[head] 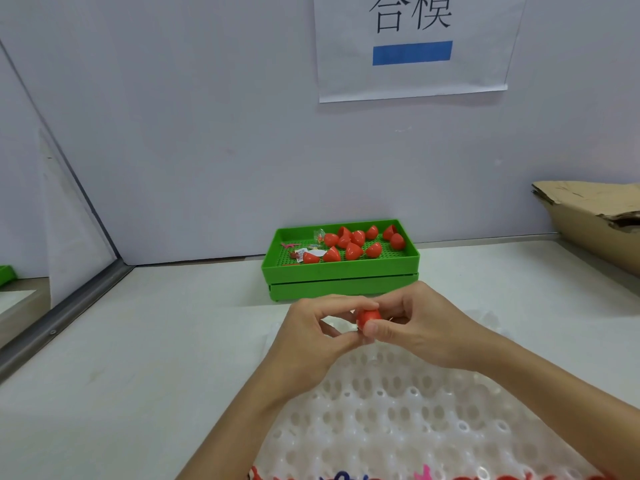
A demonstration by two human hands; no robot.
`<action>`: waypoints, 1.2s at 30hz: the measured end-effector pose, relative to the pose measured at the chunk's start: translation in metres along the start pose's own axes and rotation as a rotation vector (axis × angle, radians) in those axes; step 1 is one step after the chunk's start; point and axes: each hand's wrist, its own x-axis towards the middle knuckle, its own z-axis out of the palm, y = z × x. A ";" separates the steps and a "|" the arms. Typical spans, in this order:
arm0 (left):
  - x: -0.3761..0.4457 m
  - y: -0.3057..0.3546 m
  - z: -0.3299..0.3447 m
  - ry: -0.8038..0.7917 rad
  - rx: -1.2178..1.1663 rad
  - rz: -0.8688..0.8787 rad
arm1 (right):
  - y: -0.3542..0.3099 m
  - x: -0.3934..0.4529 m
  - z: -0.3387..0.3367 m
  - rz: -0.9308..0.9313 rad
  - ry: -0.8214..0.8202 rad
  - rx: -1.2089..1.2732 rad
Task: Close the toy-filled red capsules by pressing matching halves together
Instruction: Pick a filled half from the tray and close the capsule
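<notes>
Head view: your left hand [313, 332] and right hand [412, 327] pinch the light, stiff, slippery red capsule [369, 317]; squeeze its domes

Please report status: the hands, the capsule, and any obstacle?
Both hands, left and right, pinch one red capsule above the white tray. Loose halves wait in green tray. Nothing in the way.

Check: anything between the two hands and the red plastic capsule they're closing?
Nothing visible. The left hand and the right hand both pinch the red plastic capsule directly, above the white perforated plastic tray.
</notes>
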 end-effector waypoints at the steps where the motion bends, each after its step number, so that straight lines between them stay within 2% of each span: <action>1: 0.000 0.000 0.000 0.008 -0.005 0.005 | -0.001 0.000 0.000 -0.003 -0.013 -0.022; 3: 0.000 0.000 -0.001 0.042 -0.033 0.002 | -0.001 0.000 0.002 -0.002 -0.016 -0.030; 8: 0.004 0.001 -0.006 0.311 -0.311 -0.191 | 0.005 0.003 0.001 0.062 0.072 0.007; 12: 0.005 0.000 -0.009 0.371 -0.392 -0.244 | 0.005 0.002 0.002 0.060 0.076 0.030; 16: 0.004 0.001 -0.009 0.340 -0.384 -0.222 | 0.005 0.003 0.002 0.060 0.084 0.029; 20: 0.002 -0.002 -0.007 0.271 -0.169 -0.164 | 0.005 0.001 0.000 0.018 0.059 0.077; 24: 0.000 -0.001 -0.001 0.111 0.012 -0.064 | 0.003 0.000 0.001 -0.006 -0.006 0.040; 29: -0.001 0.000 -0.001 0.029 0.108 -0.010 | 0.004 0.001 0.003 -0.010 0.046 -0.005; 31: -0.001 0.000 -0.002 0.040 0.092 -0.026 | 0.002 0.002 0.000 0.001 0.108 0.080; 36: -0.002 0.000 -0.002 0.089 0.070 -0.079 | -0.007 0.008 -0.016 0.128 0.313 0.525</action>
